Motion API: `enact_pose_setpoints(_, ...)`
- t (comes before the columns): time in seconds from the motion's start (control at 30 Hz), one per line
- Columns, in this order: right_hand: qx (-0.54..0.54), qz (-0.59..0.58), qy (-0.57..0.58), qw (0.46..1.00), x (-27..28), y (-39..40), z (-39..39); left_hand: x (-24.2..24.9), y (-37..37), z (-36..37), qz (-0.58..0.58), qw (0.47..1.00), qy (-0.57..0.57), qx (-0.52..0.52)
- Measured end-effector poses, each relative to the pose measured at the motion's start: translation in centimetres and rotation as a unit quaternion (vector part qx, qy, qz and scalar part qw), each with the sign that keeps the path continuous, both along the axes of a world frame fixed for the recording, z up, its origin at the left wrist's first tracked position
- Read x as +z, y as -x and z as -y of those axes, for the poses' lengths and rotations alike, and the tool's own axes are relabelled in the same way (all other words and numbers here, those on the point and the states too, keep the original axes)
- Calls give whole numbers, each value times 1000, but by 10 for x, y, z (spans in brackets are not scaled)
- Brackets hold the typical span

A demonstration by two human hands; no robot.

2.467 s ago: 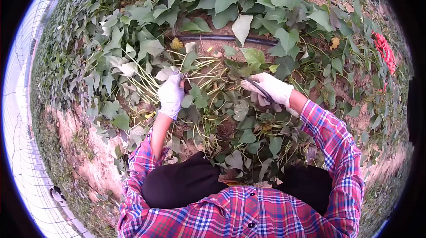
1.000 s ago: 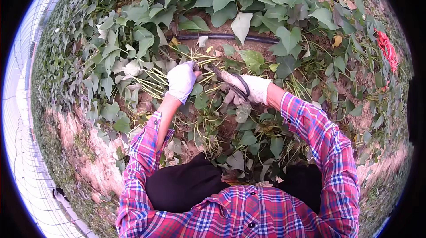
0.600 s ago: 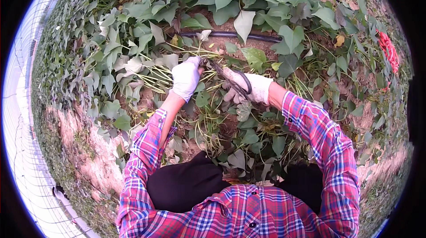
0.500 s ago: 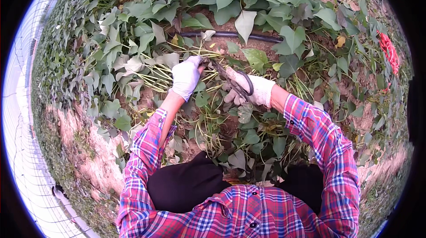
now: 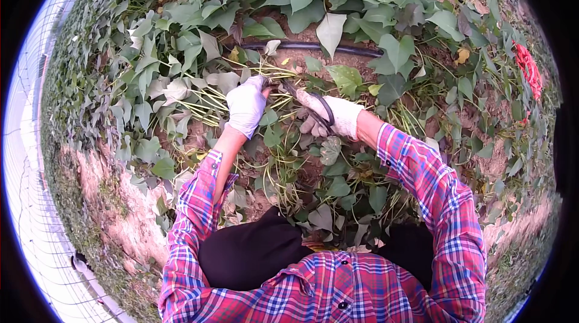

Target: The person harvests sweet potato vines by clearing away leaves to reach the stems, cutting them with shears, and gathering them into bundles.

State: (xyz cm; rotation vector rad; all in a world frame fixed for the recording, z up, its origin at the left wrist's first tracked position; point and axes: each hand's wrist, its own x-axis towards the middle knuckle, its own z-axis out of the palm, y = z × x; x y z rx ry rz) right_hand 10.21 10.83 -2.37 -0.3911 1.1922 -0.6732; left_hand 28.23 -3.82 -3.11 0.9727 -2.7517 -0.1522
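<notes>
**Shears at the vine stems below the drip hose**

The black drip hose (image 5: 325,50) runs across bare soil near the top of the view and serves as the landmark here. Just below it, a bundle of pale green vine stems (image 5: 208,105) fans out to the left among the leaves.

The left hand (image 5: 245,106), in a white glove, sits below the hose and slightly left of its middle. Its grip is closed around the stems where they gather, with the fingertips pointing up toward the hose.

The right hand (image 5: 332,116), also gloved in white, lies below the hose on the right of the left hand, close beside it. Its grip is clamped on the dark handles of a pair of shears (image 5: 304,101). The blades reach up and left from that hand toward the left fingertips, so the tips meet the stems just at the edge of the left grip, between it and the hose. Whether the blades are apart or together cannot be told.

Broad green leaves (image 5: 330,32) crowd both sides of the hose. Farther below it, plaid sleeves (image 5: 434,184) lead back to the person's body, and dark trousers (image 5: 247,250) cover the knees. Well to the right of the hose, a red thing (image 5: 526,64) lies among the leaves.
</notes>
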Motion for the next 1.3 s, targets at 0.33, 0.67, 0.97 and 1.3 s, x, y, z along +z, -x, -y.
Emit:
enact_pose_setpoints(0.33,4,-147,81,986,0,-13,-6,-14,8,7,92,995,-15,-19)
enact_pose_setpoints(0.67,65,-241,130,960,60,2,-38,14,-11,5,63,993,-30,99)
enact_pose_setpoints(0.97,15,-108,52,993,124,32,-113,85,-148,45,-478,822,-178,253)
enact_pose_setpoints(1.3,14,-204,16,979,137,37,-154,227,-250,-9,-449,845,60,285)
